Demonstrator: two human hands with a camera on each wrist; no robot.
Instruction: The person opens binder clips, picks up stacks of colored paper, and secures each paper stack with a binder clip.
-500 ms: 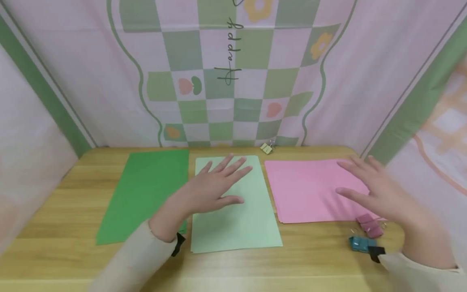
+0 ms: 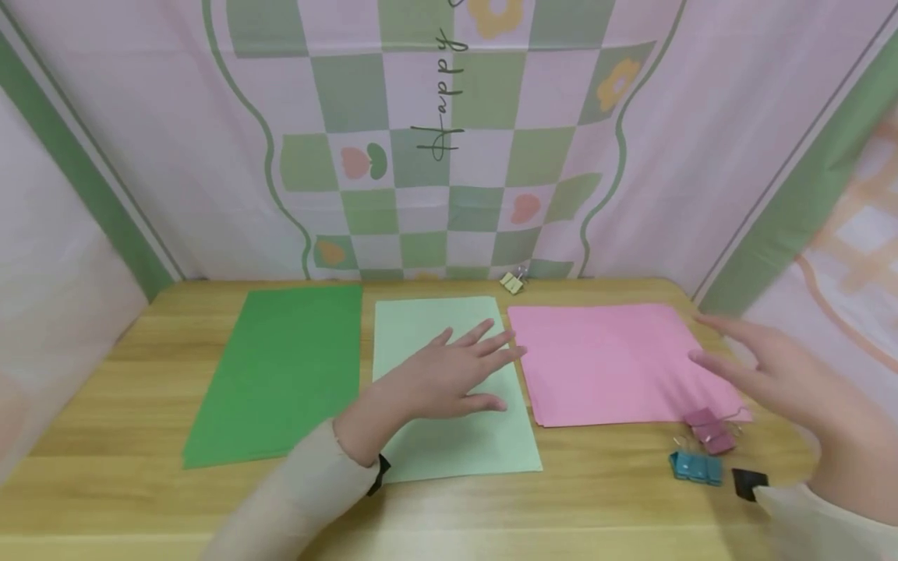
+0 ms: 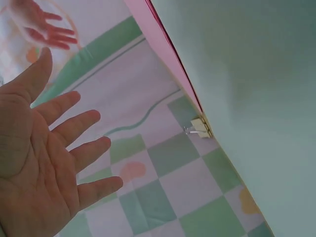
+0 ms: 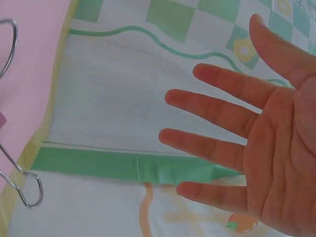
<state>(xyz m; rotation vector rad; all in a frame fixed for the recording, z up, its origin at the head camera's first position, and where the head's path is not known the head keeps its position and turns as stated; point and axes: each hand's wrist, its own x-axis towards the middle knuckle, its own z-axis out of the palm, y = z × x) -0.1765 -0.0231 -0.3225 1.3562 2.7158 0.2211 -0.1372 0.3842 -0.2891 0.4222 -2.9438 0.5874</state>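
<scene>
Pale green paper [image 2: 463, 444] lies under the spread, straight fingers of the left hand [image 2: 445, 382]. Beyond those fingertips, sideways lettering [image 2: 445, 89] on the cloth [image 2: 484, 156] reads "Happy". Pink paper [image 2: 596, 366] lies near the extended fingers of the right hand [image 2: 796, 382]; both hands seem raised, though their height is hard to judge.

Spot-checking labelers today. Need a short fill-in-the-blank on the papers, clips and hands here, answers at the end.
1. The hand over the pale green paper is the person's ____ hand.
2. The rightmost paper on the table is ____.
3. Counting the pink binder clip and the pale yellow binder clip, the head view shows ____ binder clips in all.
4. The right hand is holding ____.

Missing words: left; pink; three; nothing.
</scene>
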